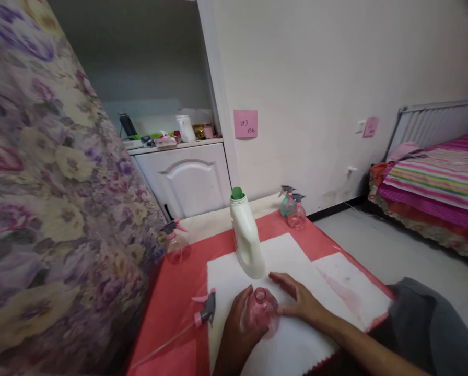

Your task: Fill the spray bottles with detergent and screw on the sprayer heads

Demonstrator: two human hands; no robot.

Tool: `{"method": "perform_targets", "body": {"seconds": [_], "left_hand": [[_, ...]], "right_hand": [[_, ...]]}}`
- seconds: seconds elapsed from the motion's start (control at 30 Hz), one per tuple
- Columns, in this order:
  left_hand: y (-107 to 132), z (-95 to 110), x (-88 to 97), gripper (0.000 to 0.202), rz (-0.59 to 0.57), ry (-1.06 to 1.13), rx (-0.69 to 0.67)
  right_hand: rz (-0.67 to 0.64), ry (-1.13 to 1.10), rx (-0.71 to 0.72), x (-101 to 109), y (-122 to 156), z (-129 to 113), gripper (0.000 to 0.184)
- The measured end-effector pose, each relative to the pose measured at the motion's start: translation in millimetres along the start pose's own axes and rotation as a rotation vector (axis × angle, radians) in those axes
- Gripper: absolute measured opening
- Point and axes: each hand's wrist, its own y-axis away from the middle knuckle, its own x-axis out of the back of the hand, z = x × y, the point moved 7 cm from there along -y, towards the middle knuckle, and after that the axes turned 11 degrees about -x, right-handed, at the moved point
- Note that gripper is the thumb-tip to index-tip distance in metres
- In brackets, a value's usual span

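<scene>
A small pink see-through bottle (260,312) without its top stands on a white cloth (296,339) near the table's front edge. My left hand (237,326) is wrapped round its left side. My right hand (294,297) lies beside it on the right, fingers stretched out flat on the cloth and touching the bottle. The pink and grey spray head (206,309) with its long tube lies on the red tabletop (171,297) just left of the cloth. A tall white jug with a green cap (246,237) stands upright right behind the bottle.
Three more spray bottles stand on the table: one pink (175,244) at the left edge, a pink one (296,213) and a green one (285,202) at the far corner. A flowered curtain (42,183) hangs at left. A white cabinet (187,175) and a striped bed (437,183) lie beyond.
</scene>
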Motion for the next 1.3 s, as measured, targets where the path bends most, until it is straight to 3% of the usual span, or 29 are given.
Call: {"method": "perform_targets", "body": {"seconds": [0.07, 0.17, 0.33, 0.47, 0.63, 0.83, 0.93, 1.03, 1.13, 1.3], "left_hand": [[3.6, -7.9, 0.5, 0.075, -0.011, 0.079, 0.046], [9.5, -21.4, -1.8, 0.076, 0.011, 0.224, 0.094], [15.3, -24.4, -5.2, 0.077, 0.118, 0.398, 0.111], [17.6, -7.4, -13.8, 0.08, 0.103, 0.353, 0.131], [17.8, 18.0, -39.2, 0.081, 0.037, 0.319, 0.109], [19.4, 25.8, -63.9, 0.086, 0.002, 0.33, 0.084], [30.9, 20.5, -55.5, 0.079, 0.026, 0.107, 0.077], [53.7, 10.1, -33.1, 0.06, 0.084, -0.428, 0.099], [76.1, -0.1, -16.4, 0.055, 0.092, -0.892, 0.117], [93.0, -11.4, -7.7, 0.055, 0.035, -1.14, 0.127]], "right_hand": [[-0.038, 0.064, -0.034, -12.4, 17.3, 13.4, 0.095], [-0.052, 0.086, -0.071, -33.3, 22.0, 29.3, 0.11], [-0.023, 0.029, -0.069, -47.8, 12.4, 32.2, 0.106], [-0.032, 0.016, -0.047, -38.7, 21.8, 21.4, 0.094], [0.0, 0.085, -0.016, -13.8, 41.1, 15.2, 0.091], [0.022, 0.128, -0.034, 0.5, 52.7, 19.4, 0.08], [0.015, 0.134, -0.051, 0.7, 54.1, 27.0, 0.083], [0.02, 0.145, -0.052, 1.7, 54.4, 33.9, 0.088], [0.023, 0.148, -0.03, 2.9, 54.4, 36.2, 0.09], [0.042, 0.161, -0.002, 4.6, 53.3, 41.1, 0.087]]}}
